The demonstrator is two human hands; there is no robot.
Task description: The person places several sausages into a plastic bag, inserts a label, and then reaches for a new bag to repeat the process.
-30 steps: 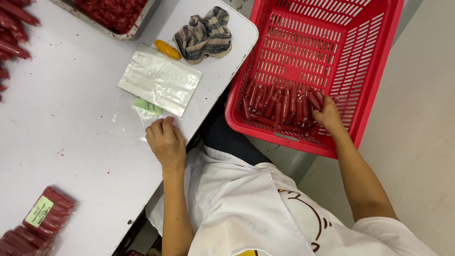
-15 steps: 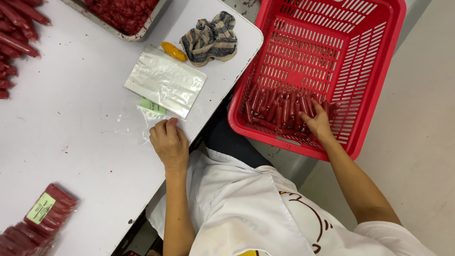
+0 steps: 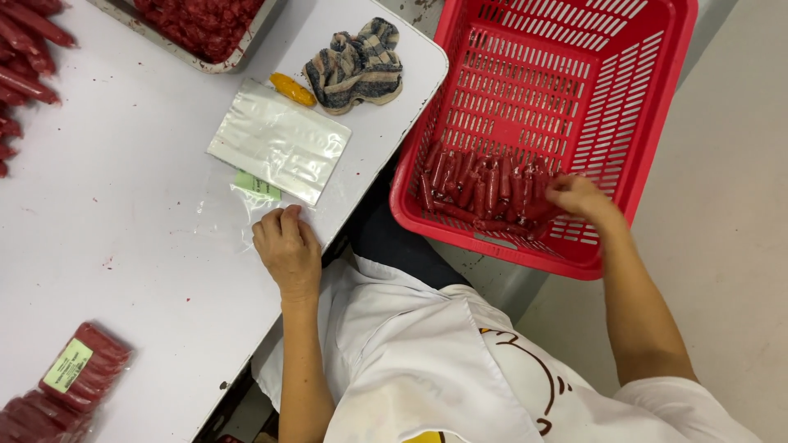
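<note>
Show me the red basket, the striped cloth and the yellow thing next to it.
red basket [image 3: 657, 123], head view: right side wall.
striped cloth [image 3: 355, 66], head view: middle of the bundle.
yellow thing [image 3: 293, 89], head view: its middle.

Pack of red sausages [image 3: 484, 187]: vacuum-sealed, clear film over a row of short dark-red links lying side by side, flat on the floor of the red slatted basket [image 3: 566, 98] at the upper right of the frame, pushed toward the basket's near wall. Touched at its right end by the right hand [image 3: 574, 195], fingers curled over the last links.

Clear empty bag [image 3: 234, 209]: thin, wrinkled, nearly see-through, flat on the white table [image 3: 123, 246] at centre left of the frame, a small pale green label [image 3: 257, 185] at its upper edge. Pressed down at its lower right corner by the left hand [image 3: 287, 250], fingers bent, knuckles up.
</note>
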